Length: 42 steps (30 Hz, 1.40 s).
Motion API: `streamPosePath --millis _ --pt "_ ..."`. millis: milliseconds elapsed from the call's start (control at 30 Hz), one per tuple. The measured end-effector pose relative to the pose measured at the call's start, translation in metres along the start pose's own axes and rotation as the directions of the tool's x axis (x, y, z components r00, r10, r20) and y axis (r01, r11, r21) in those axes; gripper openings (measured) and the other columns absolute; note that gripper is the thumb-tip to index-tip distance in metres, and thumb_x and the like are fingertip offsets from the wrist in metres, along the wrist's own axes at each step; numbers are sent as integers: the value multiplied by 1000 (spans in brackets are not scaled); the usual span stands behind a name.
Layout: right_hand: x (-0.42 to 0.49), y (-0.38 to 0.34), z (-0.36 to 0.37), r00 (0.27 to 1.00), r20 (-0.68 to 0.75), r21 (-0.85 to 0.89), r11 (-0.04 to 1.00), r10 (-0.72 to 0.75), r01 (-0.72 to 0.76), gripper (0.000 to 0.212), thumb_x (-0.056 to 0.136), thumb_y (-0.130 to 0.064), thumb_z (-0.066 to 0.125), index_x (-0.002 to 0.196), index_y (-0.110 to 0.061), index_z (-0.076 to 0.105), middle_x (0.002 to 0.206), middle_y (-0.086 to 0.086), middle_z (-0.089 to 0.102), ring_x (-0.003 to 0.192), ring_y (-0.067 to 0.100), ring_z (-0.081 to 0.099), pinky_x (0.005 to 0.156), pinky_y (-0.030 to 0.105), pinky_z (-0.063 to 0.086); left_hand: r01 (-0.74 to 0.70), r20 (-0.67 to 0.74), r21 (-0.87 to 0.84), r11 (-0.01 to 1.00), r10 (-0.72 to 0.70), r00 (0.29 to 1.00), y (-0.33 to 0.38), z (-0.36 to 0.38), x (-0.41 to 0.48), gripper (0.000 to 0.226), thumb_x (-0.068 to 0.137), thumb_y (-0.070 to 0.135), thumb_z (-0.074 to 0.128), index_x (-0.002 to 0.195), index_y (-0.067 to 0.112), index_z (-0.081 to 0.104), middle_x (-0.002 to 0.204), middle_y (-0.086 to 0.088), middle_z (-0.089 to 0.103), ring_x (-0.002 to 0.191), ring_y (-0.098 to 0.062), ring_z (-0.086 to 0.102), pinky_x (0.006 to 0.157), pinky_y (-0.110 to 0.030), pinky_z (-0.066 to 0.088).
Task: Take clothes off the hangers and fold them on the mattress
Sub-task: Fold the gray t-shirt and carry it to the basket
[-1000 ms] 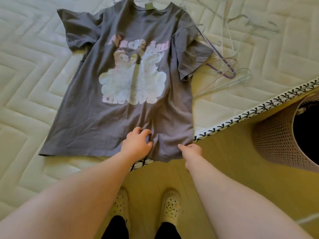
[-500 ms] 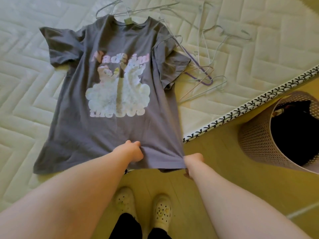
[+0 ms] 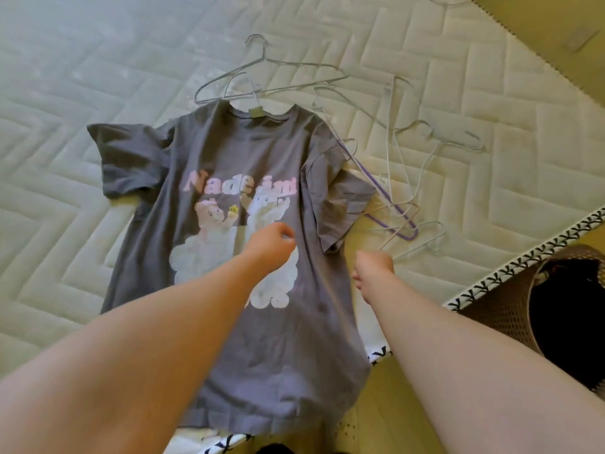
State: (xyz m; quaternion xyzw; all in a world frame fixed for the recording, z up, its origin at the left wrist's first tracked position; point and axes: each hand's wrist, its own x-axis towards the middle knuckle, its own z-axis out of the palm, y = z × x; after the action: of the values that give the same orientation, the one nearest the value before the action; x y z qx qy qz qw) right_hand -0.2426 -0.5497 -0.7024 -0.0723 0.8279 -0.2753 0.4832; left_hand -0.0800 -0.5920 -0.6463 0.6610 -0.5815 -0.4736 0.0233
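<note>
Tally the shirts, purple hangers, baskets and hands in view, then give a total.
Shirt: 1
Purple hanger: 1
Basket: 1
Hands: 2, left hand and right hand
Total: 5

Place: we log a home bedroom.
Evidence: quilted mattress (image 3: 98, 77); loose hangers (image 3: 397, 204); woven laundry basket (image 3: 504, 312), near right.
</note>
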Motion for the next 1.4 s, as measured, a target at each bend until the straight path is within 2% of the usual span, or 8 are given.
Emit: streamPosePath --millis 233,400,567,700,933,1067,1267,1400 --pt "64 -76 6 983 -24 -114 978 -180 176 22 92 -13 46 109 -14 60 103 12 57 98 30 55 84 33 45 -29 -80 -58 998 24 997 47 14 67 24 94 13 44 110 20 59 98 -7 65 92 -23 64 83 -34 53" --pt "102 -112 5 949 91 -326 891 -302 315 47 96 -13 46 141 -16 35 141 11 46 128 31 45 104 36 35 -24 -68 -41 999 21 997 76 44 116 21 93 19 50 112 21 59 96 -1 64 90 -17 63 82 -30 52" --pt "143 -127 0 950 125 -510 803 -287 309 36 92 -21 57 126 -12 49 129 13 54 117 32 53 95 34 41 48 -48 114 992 -42 998 85 65 143 35 89 33 59 121 20 53 95 0 54 84 -15 53 67 -24 41" --pt "156 -141 -5 923 156 -638 677 -353 367 25 96 -22 49 112 -9 65 119 16 61 109 32 57 86 31 44 128 6 231 965 -133 991 91 76 145 68 70 54 72 126 27 41 119 -7 42 111 -26 45 96 -39 43" --pt "155 -144 -14 787 528 -648 448 -319 616 31 84 -19 66 113 -15 57 124 12 40 112 32 51 98 36 42 92 58 489 867 -138 989 106 74 140 50 80 24 65 122 19 38 120 -11 34 111 -33 42 86 -39 43" --pt "156 -143 -10 875 395 -670 564 -280 483 22 89 -22 59 109 -11 59 121 10 45 109 30 51 88 35 41 102 97 428 898 -158 983 105 69 139 53 77 37 71 118 22 42 116 -5 35 107 -26 44 87 -35 45" --pt "146 -157 -28 684 517 -524 441 -515 729 10 93 -24 55 92 -15 58 113 9 49 108 25 45 90 31 37 141 -41 592 794 -146 988 113 83 126 73 77 39 68 135 26 25 128 -6 31 120 -30 39 90 -41 40" --pt "147 -178 -47 784 379 -284 745 -491 603 26 95 -16 47 71 -20 38 74 1 47 80 22 46 66 25 29 173 -213 270 947 -117 970 143 85 124 32 85 17 53 114 15 42 112 -9 49 102 -32 54 74 -35 41"
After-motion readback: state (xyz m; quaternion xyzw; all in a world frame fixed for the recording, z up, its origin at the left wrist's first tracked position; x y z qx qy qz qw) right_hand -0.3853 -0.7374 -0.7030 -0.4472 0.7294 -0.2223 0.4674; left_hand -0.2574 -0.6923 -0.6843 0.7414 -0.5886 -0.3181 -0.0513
